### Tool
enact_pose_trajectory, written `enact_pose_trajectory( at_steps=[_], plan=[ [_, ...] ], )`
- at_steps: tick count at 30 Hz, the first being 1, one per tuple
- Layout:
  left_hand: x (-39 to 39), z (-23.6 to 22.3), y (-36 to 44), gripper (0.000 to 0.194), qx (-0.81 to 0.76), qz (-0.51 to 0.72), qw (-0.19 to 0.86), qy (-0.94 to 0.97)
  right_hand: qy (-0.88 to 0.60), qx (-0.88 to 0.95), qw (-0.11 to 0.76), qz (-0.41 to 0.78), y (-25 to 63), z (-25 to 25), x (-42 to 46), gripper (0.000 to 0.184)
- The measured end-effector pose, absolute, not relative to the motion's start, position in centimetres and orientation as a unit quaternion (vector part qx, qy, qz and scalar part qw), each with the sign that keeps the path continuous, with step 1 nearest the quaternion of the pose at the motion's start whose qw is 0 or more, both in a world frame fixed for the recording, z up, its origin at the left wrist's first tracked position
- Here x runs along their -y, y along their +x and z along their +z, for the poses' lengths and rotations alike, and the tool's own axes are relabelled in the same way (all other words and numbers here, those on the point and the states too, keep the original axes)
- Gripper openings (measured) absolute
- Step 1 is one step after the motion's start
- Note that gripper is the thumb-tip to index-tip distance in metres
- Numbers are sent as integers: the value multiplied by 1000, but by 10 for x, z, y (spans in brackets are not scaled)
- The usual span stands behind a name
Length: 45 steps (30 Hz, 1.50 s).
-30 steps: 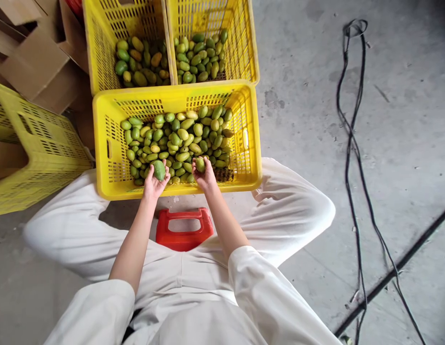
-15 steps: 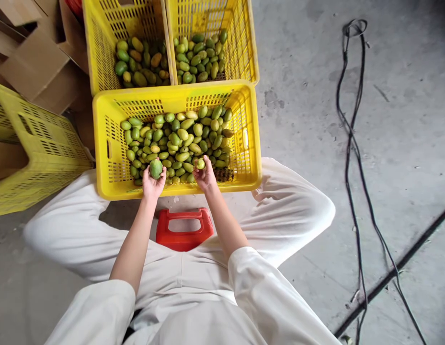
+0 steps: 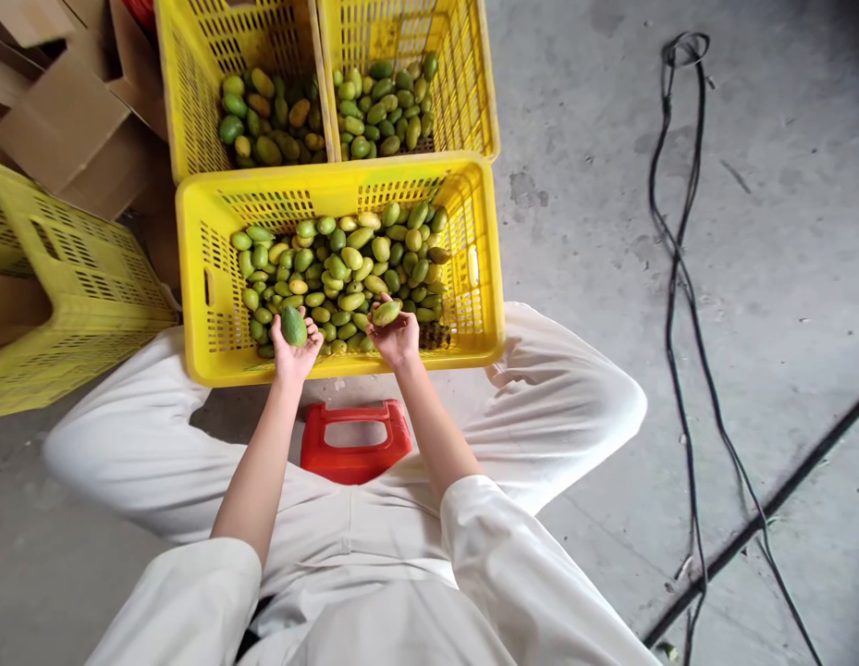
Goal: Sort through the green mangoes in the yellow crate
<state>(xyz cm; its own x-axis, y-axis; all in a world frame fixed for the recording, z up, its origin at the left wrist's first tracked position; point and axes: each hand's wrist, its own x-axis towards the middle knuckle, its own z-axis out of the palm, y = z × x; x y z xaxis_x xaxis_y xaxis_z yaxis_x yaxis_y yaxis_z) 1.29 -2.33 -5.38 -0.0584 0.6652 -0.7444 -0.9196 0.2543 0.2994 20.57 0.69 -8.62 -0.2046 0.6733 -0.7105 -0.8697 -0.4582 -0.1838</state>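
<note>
My left hand (image 3: 295, 354) holds a green mango (image 3: 294, 326), palm up, with its fingers curled round the fruit. A smaller yellow-green mango (image 3: 386, 313) rests in my right hand (image 3: 399, 339), held by the fingers and thumb. Both hands are over the near side of a yellow plastic crate (image 3: 342, 369). Inside it lies a layer of many small mangoes (image 3: 336, 268), green to yellowish, some partly hidden by my hands.
Behind stand two more yellow crates (image 3: 323, 83) holding mangoes. At left are a tilted yellow crate (image 3: 89, 268) and cardboard boxes (image 3: 65, 120). A red plastic stool (image 3: 356, 464) is between my legs. Black cables (image 3: 675, 250) run across the concrete floor at right.
Both mangoes have been turned in my hands. The right one now lies lengthwise across the fingers, and the left one is tilted to show its long side. The crates have stayed put.
</note>
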Motion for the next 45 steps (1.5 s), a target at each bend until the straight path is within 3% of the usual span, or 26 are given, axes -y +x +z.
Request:
enact_pose_trajectory(
  at_steps=[6,11,14,17,27,35,38,41,45],
  plan=[
    [23,-52,17,39,-423,547,703,-169,-381,-110,494,774,204,-87,-7,28],
    [23,-50,16,31,-423,543,706,-166,-408,-90,503,757,201,-92,-6,10],
    [23,-53,16,37,-421,571,687,-161,-420,-87,508,747,198,-95,-6,21],
    [23,-57,17,28,-437,568,681,-150,-407,-101,507,753,197,-95,-6,22],
    [25,-55,16,15,-429,563,692,-144,-426,-186,494,735,202,-90,-11,10],
    [24,-56,17,11,-462,549,683,-142,-470,-106,511,712,191,-92,-10,6],
    [24,-58,17,7,-476,538,684,-125,-473,-83,511,712,193,-94,-8,17],
    [24,-59,18,19,-475,525,696,-118,-469,-66,512,717,196,-94,-7,33],
    [21,-55,18,32,-457,519,709,-136,-467,-58,517,715,198,-92,-8,41]
  ],
)
